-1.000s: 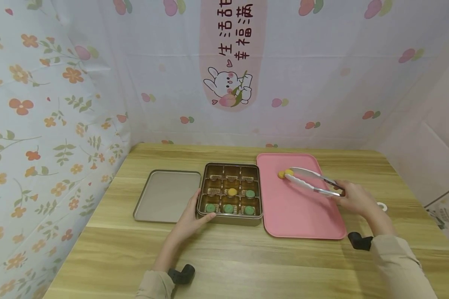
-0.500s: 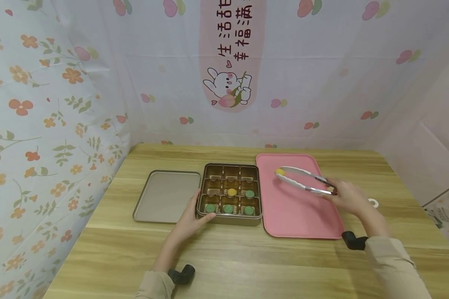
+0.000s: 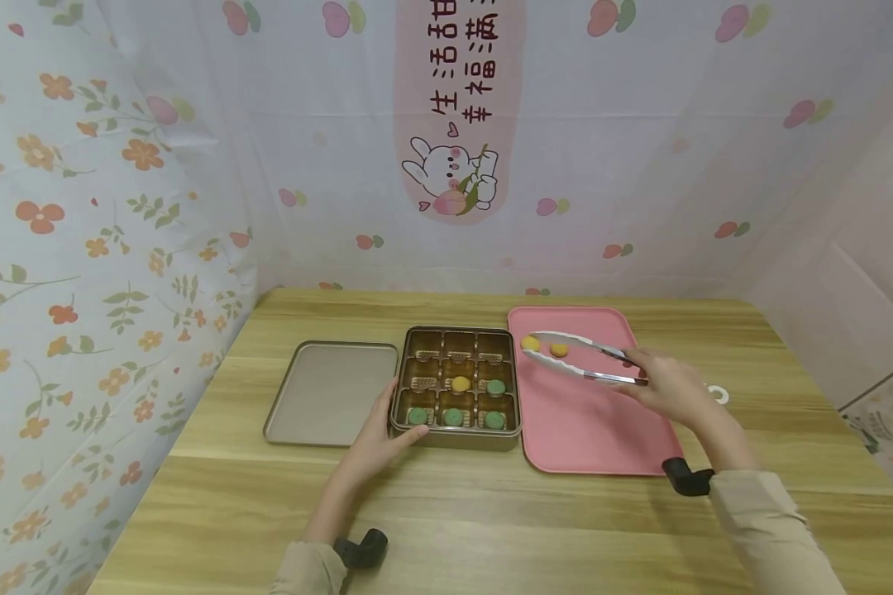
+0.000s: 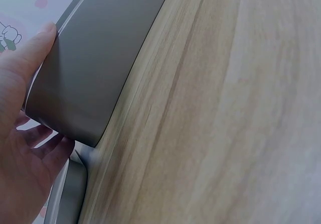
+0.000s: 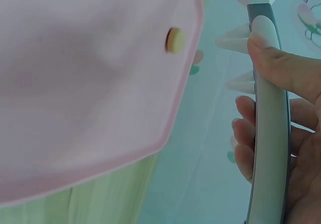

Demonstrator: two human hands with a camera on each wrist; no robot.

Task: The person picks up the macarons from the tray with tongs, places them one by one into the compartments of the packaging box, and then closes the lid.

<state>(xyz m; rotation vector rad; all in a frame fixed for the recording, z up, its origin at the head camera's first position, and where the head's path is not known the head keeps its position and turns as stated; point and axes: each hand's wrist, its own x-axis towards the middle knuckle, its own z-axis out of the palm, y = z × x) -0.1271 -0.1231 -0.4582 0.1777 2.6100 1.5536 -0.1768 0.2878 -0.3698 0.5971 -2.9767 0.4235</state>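
In the head view, a right hand (image 3: 666, 384) has its fingers wrapped around a pair of tongs (image 3: 601, 377), whose pale scalloped ends lie toward ten o'clock from the hand. Their tips hold a small, round, bright yellow piece (image 3: 530, 342) over the ten o'clock side of a pink tray (image 3: 603, 430). A darker yellow-orange piece (image 3: 559, 350) shows between the tong arms. A left hand (image 3: 379, 426) grips the seven o'clock corner of a bronze-coloured box (image 3: 454, 438), thumb on the rim. In the box's nine compartments, green rounds (image 3: 454, 417) fill the front row and the middle row's three o'clock compartment, while a yellow round (image 3: 460, 384) sits in the centre. A flat lid (image 3: 335, 392) lies at nine o'clock of the box. Half a second ago the tongs' tips were farther toward three o'clock, hiding the second piece; the left hand has stayed put.

In the left wrist view, thumb and bent fingers span the box's corner; the compartments are out of sight and the lid is cut off at seven o'clock.

In the right wrist view, thumb and fingers clasp the tongs, their tips cut off toward twelve o'clock. One yellow piece shows near the tray's edge.
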